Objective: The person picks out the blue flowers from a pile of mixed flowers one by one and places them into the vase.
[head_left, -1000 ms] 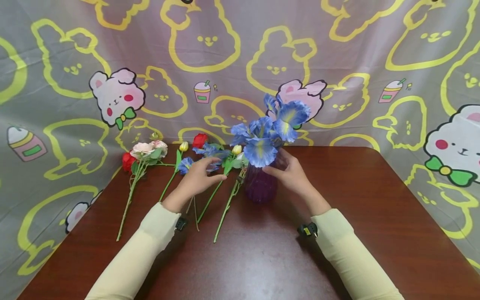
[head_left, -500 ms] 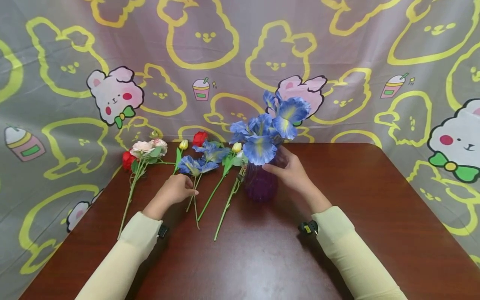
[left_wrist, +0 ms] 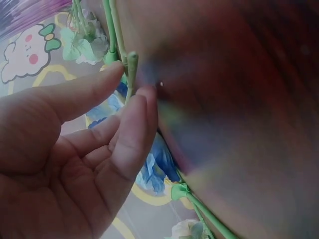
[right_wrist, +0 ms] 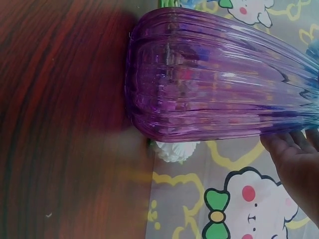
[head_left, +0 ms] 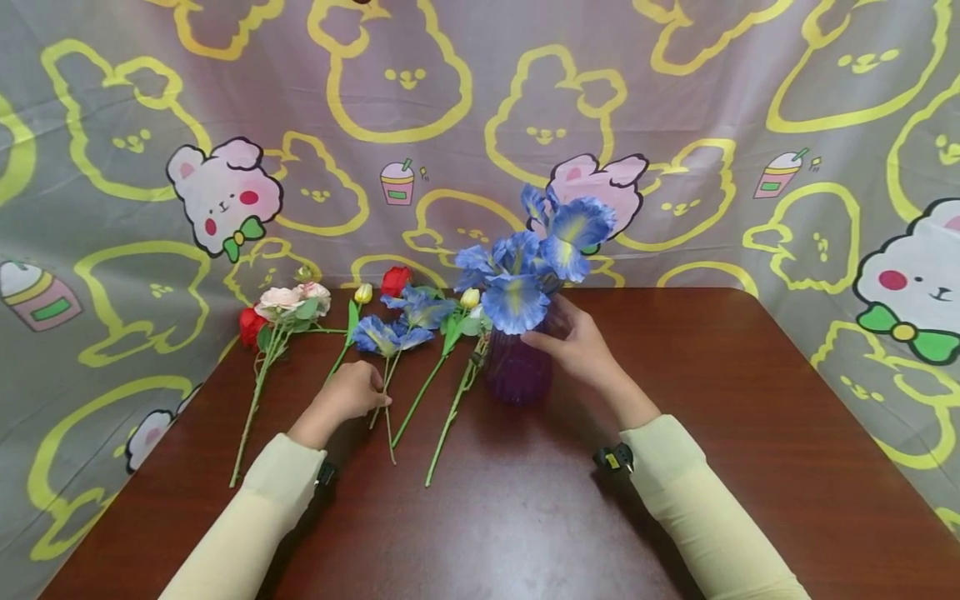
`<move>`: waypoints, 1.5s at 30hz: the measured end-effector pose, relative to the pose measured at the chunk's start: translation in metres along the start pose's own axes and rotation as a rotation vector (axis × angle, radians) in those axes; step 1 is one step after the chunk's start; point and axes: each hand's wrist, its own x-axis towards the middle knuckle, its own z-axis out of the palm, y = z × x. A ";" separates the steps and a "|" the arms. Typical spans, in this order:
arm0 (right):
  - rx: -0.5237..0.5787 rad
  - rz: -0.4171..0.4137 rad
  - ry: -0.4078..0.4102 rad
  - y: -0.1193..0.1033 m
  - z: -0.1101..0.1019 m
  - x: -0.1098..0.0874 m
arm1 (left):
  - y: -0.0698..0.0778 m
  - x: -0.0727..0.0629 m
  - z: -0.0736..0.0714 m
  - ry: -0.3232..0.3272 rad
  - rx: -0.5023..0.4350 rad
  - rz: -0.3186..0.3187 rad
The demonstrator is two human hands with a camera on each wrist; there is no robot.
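In the head view, my left hand (head_left: 347,396) is at the stems of two blue irises (head_left: 392,335) lying on the table. The left wrist view shows its thumb and fingers pinching a thin green stem (left_wrist: 131,74) near the cut end. My right hand (head_left: 583,348) grips the upper part of a ribbed purple vase (head_left: 519,379), thumb in front and the other fingers behind. The vase stands upright, its base on the table. Blue irises (head_left: 517,292) rise from its mouth and hide the rim.
Left of the irises lie pink roses (head_left: 283,302), a red flower (head_left: 251,327) and a yellow tulip (head_left: 363,293). Another tulip (head_left: 470,298) and a leafy stem (head_left: 450,429) lie between them and the vase. A printed curtain (head_left: 420,100) hangs behind the brown table (head_left: 675,375).
My left hand has come down and leftward from above the loose flowers to the iris stems, fingers closing on one. My right hand has stayed on the vase.
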 end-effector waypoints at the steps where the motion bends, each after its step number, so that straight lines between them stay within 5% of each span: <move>1: -0.002 -0.004 0.000 0.000 0.000 0.000 | 0.000 -0.001 0.000 -0.003 -0.008 -0.005; 25: 0.008 -0.018 -0.003 -0.003 0.004 0.001 | -0.001 -0.009 0.000 0.030 -0.027 0.001; 45: 0.000 -0.002 -0.010 -0.003 -0.001 -0.002 | 0.004 -0.008 -0.003 0.037 -0.233 0.021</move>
